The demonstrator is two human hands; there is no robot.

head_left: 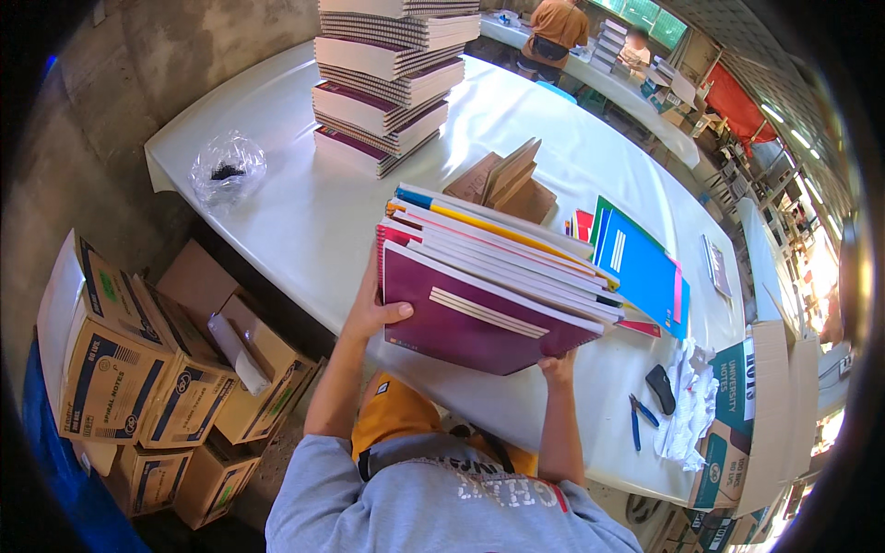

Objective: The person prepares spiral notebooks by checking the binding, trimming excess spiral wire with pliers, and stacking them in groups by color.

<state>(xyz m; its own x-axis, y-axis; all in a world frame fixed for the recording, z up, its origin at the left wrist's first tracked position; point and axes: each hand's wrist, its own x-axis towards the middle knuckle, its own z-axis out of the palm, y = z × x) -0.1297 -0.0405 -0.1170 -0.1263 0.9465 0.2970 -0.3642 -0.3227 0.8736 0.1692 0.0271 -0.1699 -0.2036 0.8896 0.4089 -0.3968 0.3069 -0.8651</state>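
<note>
The person is holding one armful of notebooks (493, 286), roughly ten in the bundle, maroon cover on top, with white, red, yellow and blue edges showing behind it. The left hand (371, 313) is gripping the bundle's left edge, thumb lying across the maroon cover. The right hand (558, 369) is supporting the lower right corner from beneath, fingers hidden. The bundle is hovering over the near edge of the white table (304, 221). Farther back, one tall stack of spiral notebooks (392, 83) is standing; one clear plastic bag (228, 168) is lying to its left. At least five cardboard boxes (138, 369) are sitting on the floor, left
</note>
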